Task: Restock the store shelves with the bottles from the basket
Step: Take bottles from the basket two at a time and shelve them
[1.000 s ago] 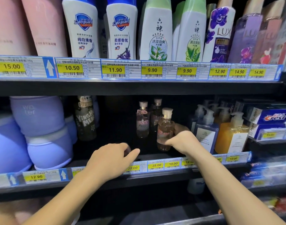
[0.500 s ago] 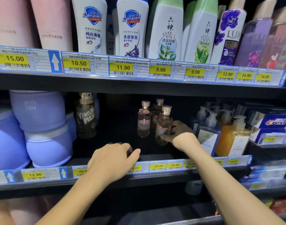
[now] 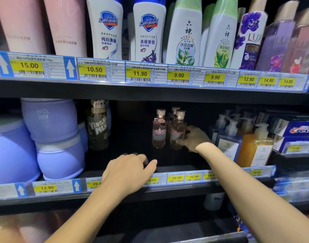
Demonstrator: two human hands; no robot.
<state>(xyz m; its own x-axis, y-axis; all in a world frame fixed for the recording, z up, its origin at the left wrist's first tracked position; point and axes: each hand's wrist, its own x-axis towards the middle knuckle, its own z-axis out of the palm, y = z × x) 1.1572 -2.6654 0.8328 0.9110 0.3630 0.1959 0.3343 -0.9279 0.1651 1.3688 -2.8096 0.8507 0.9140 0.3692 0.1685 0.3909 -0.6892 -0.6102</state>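
Head view: my right hand has slid the pink bottle deeper onto the middle shelf, beside its twin, still gripping it. My left hand rests loose and empty at the edge. Nearly placed.

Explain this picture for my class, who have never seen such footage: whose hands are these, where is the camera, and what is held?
No machine here: a person wears a camera on the head, looking forward and down, so you see their own two arms. The right hand grips a small pink bottle on the dark middle shelf, beside a second pink bottle. The left hand rests at the shelf's front edge, apparently holding nothing. Purple tubs stand left, pump bottles right.
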